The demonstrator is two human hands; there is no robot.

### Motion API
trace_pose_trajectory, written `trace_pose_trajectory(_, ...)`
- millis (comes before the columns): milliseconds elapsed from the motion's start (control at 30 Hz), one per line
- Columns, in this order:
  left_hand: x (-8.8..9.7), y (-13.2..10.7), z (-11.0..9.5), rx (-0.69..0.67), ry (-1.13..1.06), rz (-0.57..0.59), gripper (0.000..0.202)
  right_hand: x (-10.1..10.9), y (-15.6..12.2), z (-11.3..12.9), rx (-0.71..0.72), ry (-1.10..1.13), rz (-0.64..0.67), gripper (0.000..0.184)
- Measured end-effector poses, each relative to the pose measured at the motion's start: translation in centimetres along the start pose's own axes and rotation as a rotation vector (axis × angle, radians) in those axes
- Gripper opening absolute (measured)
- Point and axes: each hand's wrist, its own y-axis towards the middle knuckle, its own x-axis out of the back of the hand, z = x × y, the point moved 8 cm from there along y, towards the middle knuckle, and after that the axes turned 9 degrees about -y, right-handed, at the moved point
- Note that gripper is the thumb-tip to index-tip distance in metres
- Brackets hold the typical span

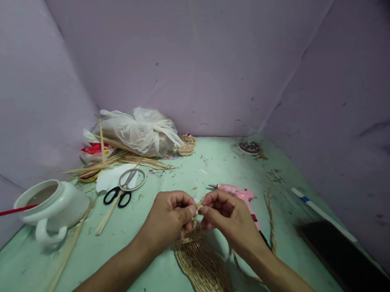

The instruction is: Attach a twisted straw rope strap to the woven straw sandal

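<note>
Here I log: left hand (168, 214) and right hand (229, 214), each grip pinched on a fibre strand (197, 206), seemingly to steady it, at the woven piece's (203, 265) far end over the tabletop (158, 282); pink glue gun (248, 195) beside the right hand, apparently placed for easy reach.

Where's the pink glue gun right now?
In the head view, the glue gun lies right of centre on the table, partly hidden behind the right hand.

Our right hand (231, 214) partly hid the pink glue gun (247, 194); farther right, we saw a dark slab (343, 255) blurred and cut off.
</note>
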Motion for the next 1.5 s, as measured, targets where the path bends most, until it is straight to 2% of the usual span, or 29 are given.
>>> trace_pose_trajectory(133,0.0,0.2,0.1,-0.004,-0.012,0.028,0.009,0.1,-0.1,0.2,0.018,-0.053,-0.015,0.006)
trace_pose_trajectory(233,-0.2,0.3,0.5,0.013,-0.002,0.05,0.011,-0.3,-0.2,-0.4,-0.029,0.029,-0.011,0.006)
trace_pose_trajectory(333,0.3,0.1,0.7,-0.003,0.048,-0.048,0.007,-1.1,-0.3,-1.2,-0.095,0.179,0.019,0.01)
trace_pose_trajectory(400,0.7,-0.2,0.3,-0.069,0.097,-0.136,0.003,-1.3,-0.3,-1.7,-0.133,0.247,0.013,0.013)
trace_pose_trajectory(467,0.7,-0.5,-0.4,-0.168,0.151,-0.165,0.003,-1.2,-0.3,-1.9,-0.155,0.277,-0.019,0.015)
trace_pose_trajectory(600,0.2,-1.0,-2.2,-0.364,0.257,-0.144,0.007,-0.3,-0.3,-1.4,-0.107,0.196,-0.09,0.01)
trace_pose_trajectory(833,-0.1,-1.6,-3.8,-0.46,0.468,-0.129,0.017,0.3,-0.7,0.5,0.059,-0.049,-0.13,0.007)
trace_pose_trajectory(933,-0.2,-1.8,-3.8,-0.47,0.519,-0.109,0.017,-0.1,-1.0,1.4,0.159,-0.121,-0.081,0.009)
trace_pose_trajectory(1033,-0.4,-2.0,-3.8,-0.489,0.546,-0.096,0.017,-0.4,-1.1,1.5,0.192,-0.172,-0.057,0.011)
trace_pose_trajectory(1300,0.1,-1.4,-2.7,-0.363,0.417,-0.176,0.016,-0.2,-1.0,0.9,0.121,-0.12,-0.107,0.009)
trace_pose_trajectory(1433,0.4,-0.9,-1.8,-0.251,0.277,-0.15,0.013,-0.4,-0.9,0.7,0.068,-0.093,-0.065,0.011)
trace_pose_trajectory(1500,0.4,-0.9,-1.8,-0.239,0.265,-0.149,0.013,-0.4,-0.9,0.6,0.074,-0.107,-0.061,0.012)
